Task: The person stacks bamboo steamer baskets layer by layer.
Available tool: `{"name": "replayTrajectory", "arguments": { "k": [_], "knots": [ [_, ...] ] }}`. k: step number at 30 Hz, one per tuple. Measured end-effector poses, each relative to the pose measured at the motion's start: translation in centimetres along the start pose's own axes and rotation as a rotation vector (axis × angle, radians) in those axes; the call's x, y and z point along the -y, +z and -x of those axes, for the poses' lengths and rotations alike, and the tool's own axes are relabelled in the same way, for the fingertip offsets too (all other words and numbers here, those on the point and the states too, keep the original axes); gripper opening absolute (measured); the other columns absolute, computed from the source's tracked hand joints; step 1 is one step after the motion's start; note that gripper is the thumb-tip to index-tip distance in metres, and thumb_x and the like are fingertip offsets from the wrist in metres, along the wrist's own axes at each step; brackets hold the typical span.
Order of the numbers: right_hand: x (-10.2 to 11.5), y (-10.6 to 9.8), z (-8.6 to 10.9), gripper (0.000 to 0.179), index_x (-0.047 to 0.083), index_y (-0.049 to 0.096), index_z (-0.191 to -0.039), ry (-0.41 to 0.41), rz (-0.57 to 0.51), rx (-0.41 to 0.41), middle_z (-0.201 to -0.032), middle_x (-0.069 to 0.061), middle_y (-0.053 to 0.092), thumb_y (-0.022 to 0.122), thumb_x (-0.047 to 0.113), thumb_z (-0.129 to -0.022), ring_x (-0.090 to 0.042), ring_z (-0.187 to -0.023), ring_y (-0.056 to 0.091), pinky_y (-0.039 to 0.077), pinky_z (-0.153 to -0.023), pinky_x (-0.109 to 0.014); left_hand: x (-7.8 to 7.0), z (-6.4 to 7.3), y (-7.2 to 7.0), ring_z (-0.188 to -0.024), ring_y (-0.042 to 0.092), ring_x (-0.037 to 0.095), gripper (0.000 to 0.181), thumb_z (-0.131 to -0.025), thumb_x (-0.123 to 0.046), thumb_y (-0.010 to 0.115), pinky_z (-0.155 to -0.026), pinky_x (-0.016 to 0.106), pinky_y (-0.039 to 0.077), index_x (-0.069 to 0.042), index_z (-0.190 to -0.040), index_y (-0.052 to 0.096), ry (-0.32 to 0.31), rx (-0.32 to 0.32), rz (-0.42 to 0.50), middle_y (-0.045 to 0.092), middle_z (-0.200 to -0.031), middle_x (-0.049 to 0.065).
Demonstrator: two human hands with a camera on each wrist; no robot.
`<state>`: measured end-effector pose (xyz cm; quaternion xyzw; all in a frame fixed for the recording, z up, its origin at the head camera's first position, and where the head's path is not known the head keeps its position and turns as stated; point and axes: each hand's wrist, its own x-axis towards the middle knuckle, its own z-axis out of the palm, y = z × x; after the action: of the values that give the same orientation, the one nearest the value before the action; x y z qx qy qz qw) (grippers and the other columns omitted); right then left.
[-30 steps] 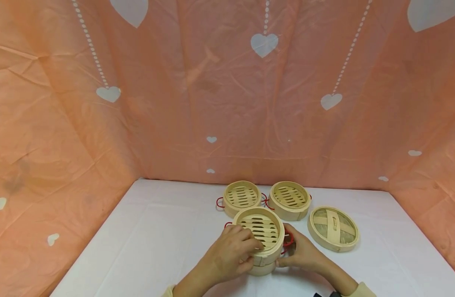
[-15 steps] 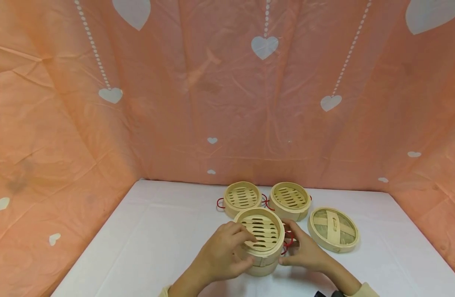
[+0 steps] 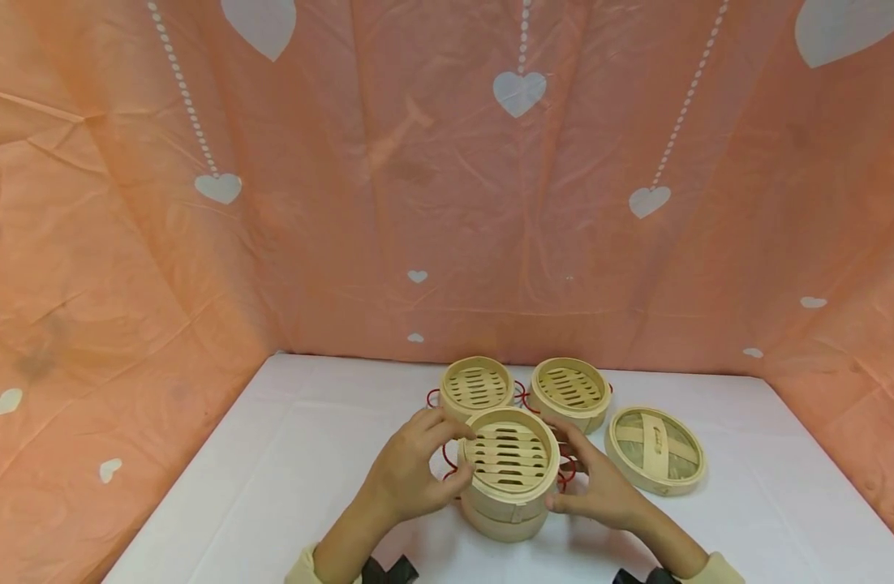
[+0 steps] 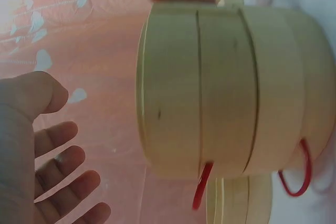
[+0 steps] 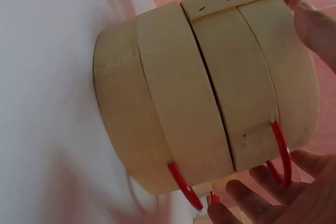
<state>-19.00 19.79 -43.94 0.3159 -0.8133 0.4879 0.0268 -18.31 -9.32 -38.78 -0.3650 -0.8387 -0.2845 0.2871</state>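
Note:
Two round bamboo steamer baskets [image 3: 507, 519] stand stacked near the table's front, the upper one showing a slatted floor [image 3: 511, 459]. Red loop handles [image 5: 282, 153] stick out from their sides. My left hand [image 3: 412, 470] is beside the stack's left rim, fingers spread and relaxed. In the left wrist view that hand [image 4: 58, 166] is apart from the basket wall. Around the right side is my right hand [image 3: 600, 485], its thumb at the front wall and fingers behind, by the red loops. Whether these fingers touch the wall is hard to tell.
Behind the stack sit two more slatted steamer baskets, one at left [image 3: 478, 388] and one at right [image 3: 569, 389], with red handles. A round woven bamboo lid [image 3: 655, 450] lies to the right. White cloth covers the table [image 3: 308, 438]; a pink heart-print curtain [image 3: 454, 203] encloses it.
My left hand has let go of the upper basket, drawing its fingers out to the left. My right hand stays at the stack's right side, its fingers shifted slightly. The stack has barely moved.

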Motion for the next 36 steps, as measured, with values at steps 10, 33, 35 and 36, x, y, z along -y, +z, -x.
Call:
{"name": "replayTrajectory", "arguments": {
  "k": [10, 33, 35, 36],
  "knots": [
    [0.4, 0.1, -0.2, 0.093, 0.019, 0.028, -0.150, 0.004, -0.019, -0.005, -0.135, -0.015, 0.053, 0.082, 0.034, -0.075, -0.009, -0.111, 0.057, 0.050, -0.086, -0.026, 2.7, -1.4, -0.2, -0.092, 0.059, 0.010, 0.028, -0.073, -0.020, 0.077, -0.078, 0.026, 0.053, -0.015, -0.099, 0.068, -0.013, -0.015, -0.019, 0.063, -0.094, -0.006],
    [0.3, 0.9, -0.6, 0.107, 0.018, 0.022, -0.152, -0.017, -0.064, -0.009, -0.136, -0.018, 0.051, 0.088, 0.024, -0.067, -0.008, -0.113, 0.056, 0.048, -0.091, -0.022, 8.0, -3.1, 2.6, -0.096, 0.060, 0.017, 0.027, -0.074, -0.019, 0.071, -0.081, 0.034, 0.051, -0.010, -0.099, 0.069, -0.144, 0.076, -0.029, 0.063, -0.098, -0.001],
    [0.3, 0.9, -0.6, 0.107, 0.017, 0.022, -0.152, -0.015, -0.065, -0.011, -0.136, -0.018, 0.051, 0.088, 0.023, -0.067, -0.008, -0.113, 0.057, 0.048, -0.091, -0.022, 8.3, -3.3, 2.9, -0.096, 0.060, 0.018, 0.027, -0.074, -0.019, 0.071, -0.082, 0.035, 0.051, -0.010, -0.100, 0.069, -0.150, 0.093, -0.029, 0.063, -0.098, -0.001],
    [0.3, 0.9, -0.7, 0.107, 0.017, 0.022, -0.152, -0.014, -0.063, -0.013, -0.136, -0.019, 0.051, 0.088, 0.023, -0.067, -0.008, -0.113, 0.057, 0.048, -0.091, -0.022, 8.5, -3.3, 3.1, -0.096, 0.061, 0.019, 0.028, -0.074, -0.019, 0.071, -0.082, 0.036, 0.051, -0.010, -0.100, 0.069, -0.150, 0.099, -0.024, 0.063, -0.098, 0.000]
  ]
}}
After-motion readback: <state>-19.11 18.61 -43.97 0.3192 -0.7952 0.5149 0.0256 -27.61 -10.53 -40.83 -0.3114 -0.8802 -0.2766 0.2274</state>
